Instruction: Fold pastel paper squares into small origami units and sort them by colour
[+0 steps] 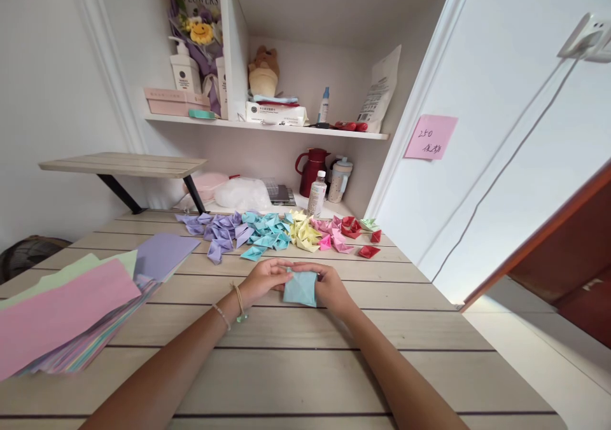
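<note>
A folded light blue paper [300, 288], roughly square with crease lines, is held just above the middle of the wooden table [267, 379]. My left hand [267, 278] pinches its upper left corner between thumb and fingers. On the other side, my right hand [329, 285] grips the right edge, its fingers reaching along the top edge towards my left hand. Behind the hands lie folded paper pieces in groups: purple [222, 229], blue [270, 229], yellow [304, 233], pink [334, 233] and red [369, 251].
Stacked coloured paper sheets [67, 309] lie at the left, with purple sheets [165, 255] beside them. A small raised stand [124, 163] is at the back left. A bottle [316, 194] stands behind the folded pieces, below a shelf [267, 126].
</note>
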{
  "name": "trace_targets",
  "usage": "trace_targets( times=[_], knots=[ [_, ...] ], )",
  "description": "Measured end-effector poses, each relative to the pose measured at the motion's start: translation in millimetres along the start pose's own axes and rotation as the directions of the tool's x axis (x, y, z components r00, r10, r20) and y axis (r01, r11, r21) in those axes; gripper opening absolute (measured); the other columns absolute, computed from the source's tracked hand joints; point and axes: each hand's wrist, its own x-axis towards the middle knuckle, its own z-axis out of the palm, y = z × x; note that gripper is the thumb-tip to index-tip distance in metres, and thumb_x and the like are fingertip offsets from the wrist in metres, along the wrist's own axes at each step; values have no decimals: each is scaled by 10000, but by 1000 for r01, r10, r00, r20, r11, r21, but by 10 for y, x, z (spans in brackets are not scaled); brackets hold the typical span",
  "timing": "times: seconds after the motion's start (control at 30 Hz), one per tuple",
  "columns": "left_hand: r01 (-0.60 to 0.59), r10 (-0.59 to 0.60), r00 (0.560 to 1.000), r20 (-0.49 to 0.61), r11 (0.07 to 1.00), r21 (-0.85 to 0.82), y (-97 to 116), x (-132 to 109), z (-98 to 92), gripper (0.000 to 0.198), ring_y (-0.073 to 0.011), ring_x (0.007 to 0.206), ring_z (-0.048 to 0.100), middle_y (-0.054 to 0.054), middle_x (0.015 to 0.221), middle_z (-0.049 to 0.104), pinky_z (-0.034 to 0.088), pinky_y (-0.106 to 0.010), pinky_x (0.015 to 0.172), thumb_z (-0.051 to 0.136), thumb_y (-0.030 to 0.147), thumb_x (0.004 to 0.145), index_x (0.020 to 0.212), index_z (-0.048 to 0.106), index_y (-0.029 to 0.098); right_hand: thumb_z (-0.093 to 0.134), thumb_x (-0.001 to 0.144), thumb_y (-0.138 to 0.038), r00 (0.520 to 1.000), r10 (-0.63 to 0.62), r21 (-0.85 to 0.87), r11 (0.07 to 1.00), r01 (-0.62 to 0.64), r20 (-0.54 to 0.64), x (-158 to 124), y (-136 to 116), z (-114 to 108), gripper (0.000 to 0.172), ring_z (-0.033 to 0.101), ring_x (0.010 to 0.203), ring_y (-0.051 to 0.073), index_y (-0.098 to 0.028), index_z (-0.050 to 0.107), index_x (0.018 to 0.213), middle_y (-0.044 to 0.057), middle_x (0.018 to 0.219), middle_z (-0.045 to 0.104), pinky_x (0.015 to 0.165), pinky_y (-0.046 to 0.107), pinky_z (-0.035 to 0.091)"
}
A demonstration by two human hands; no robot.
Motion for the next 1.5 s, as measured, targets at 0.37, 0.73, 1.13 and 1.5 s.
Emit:
trace_targets(
  times=[0.37,0.73,1.13,1.5],
  knots=[
    [-113,108,988,-110,993,-45,15,-16,26,297,-123,618,576,-29,693,634,440,-218,570,732,374,597,716,620,125,670,624,-480,989,149,108,983,-150,19,30,-55,-68,338,565,606,149,-152,696,705,22,648,640,569,259,476],
    [-129,126,990,-54,990,-56,-14,-4,33,291,-168,747,631,-61,797,684,486,-312,760,785,222,528,760,646,114,670,631,-475,966,-2,-5,1000,1,-259,82,84,-67,363,401,422,92,-178,606,829,-45,487,510,432,216,346],
    [-135,126,988,-94,986,-95,24,-20,29,545,-166,768,631,-64,876,658,482,-308,750,789,195,524,1002,531,160,743,563,-369,988,20,-131,991,-40,-154,75,79,-108,504,521,541,138,-168,671,1020,-7,600,601,519,257,425],
    [-213,209,974,-82,976,-45,19,5,5,391,-163,699,636,-39,828,662,499,-297,678,693,285,659,979,494,180,716,613,-326,988,-66,-117,992,50,-139,90,102,-131,431,565,659,146,-187,667,1018,54,884,655,625,293,511]
  ],
)
